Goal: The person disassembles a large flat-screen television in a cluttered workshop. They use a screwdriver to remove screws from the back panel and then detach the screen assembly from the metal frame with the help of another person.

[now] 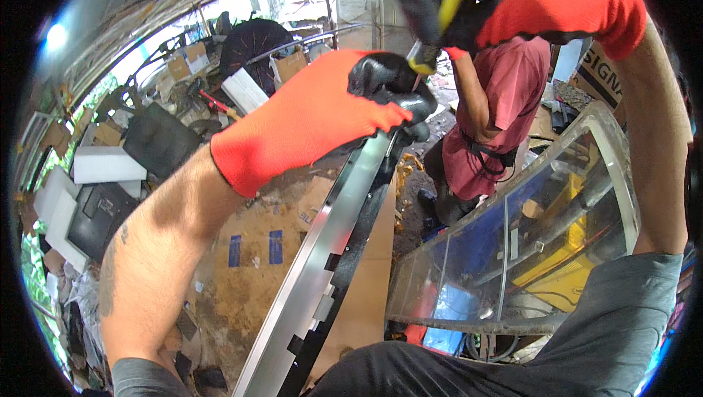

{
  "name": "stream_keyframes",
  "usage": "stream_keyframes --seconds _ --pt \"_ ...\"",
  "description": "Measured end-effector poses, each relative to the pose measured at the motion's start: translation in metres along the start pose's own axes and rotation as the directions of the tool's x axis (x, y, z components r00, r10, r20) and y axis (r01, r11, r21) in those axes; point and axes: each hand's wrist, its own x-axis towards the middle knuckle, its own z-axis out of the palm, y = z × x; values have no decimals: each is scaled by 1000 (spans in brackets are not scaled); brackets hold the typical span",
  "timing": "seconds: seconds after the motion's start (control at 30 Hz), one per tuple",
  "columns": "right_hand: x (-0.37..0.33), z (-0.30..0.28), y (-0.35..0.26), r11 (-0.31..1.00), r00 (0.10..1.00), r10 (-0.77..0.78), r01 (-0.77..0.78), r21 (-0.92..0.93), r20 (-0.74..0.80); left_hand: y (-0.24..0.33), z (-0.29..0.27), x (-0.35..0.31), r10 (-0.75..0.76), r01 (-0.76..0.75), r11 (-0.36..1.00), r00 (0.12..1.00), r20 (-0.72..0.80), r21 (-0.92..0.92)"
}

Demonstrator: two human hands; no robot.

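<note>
My left hand point(392, 86), in a red glove with black palm and fingers, is closed around the upper end of a long thin panel point(322, 250). Silver metal runs along one side of the panel, and a black edge with notches along the other. Above it, my right hand point(458, 5), gloved the same way, grips a screwdriver point(422, 60) with a yellow and black handle. The screwdriver points down at the left hand's fingers and the panel's end. Those fingers hide the place where its tip meets the panel.
A person point(494, 119) in a red shirt stands just beyond my hands. To the right leans a framed glass pane point(469, 258). Stained cardboard point(249, 272) lies below on the left. White foam blocks point(110, 164), dark panels point(157, 141) and scrap crowd the left side.
</note>
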Motion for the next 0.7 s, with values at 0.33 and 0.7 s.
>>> stream_keyframes --seconds 0.33,0.7 --pt "-11 15 -10 981 990 70 -90 -173 -121 2 0 1 -2 5 998 999 -42 62" --pt "-15 14 -3 997 996 65 -62 49 -67 -1 4 -1 0 2 998 1000 -19 66"
